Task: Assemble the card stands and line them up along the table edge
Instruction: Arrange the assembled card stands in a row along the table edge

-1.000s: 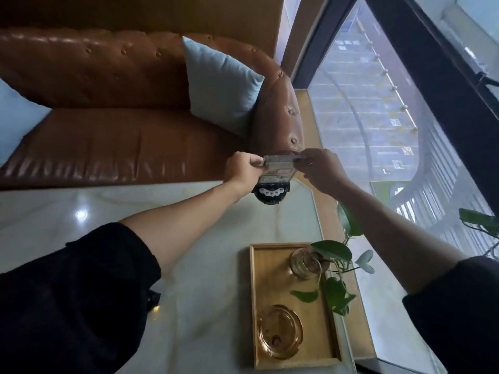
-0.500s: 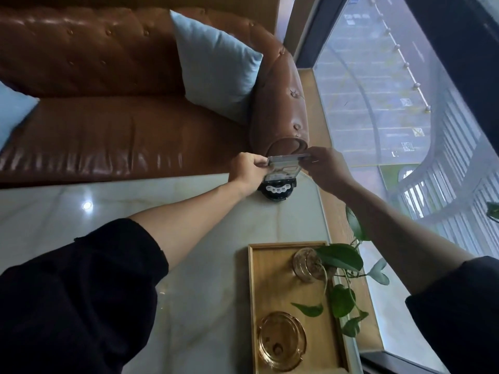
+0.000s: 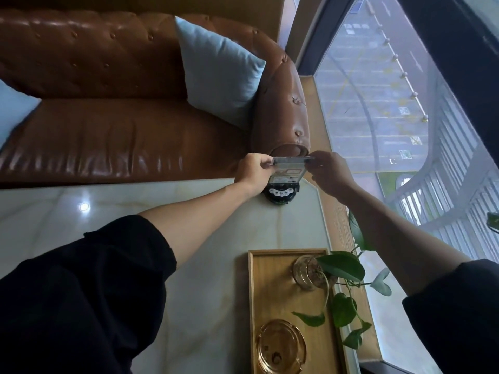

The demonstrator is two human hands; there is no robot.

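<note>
A clear card stand [image 3: 288,172] with a printed card in it stands upright at the far right corner of the marble table [image 3: 189,238]. Its round black base [image 3: 280,194] with small white buttons rests on the tabletop. My left hand [image 3: 255,171] pinches the stand's upper left edge. My right hand [image 3: 329,171] pinches its upper right edge. Both arms reach forward over the table.
A wooden tray [image 3: 252,306] near the right edge holds a glass vase with a leafy plant [image 3: 340,268] and an amber glass ashtray [image 3: 280,346]. A brown leather sofa [image 3: 108,117] with a pale blue cushion [image 3: 218,74] runs behind the table. A window lies to the right.
The stand came down from above the table onto its far right corner, and both hands kept hold of it. The view shifted slightly.
</note>
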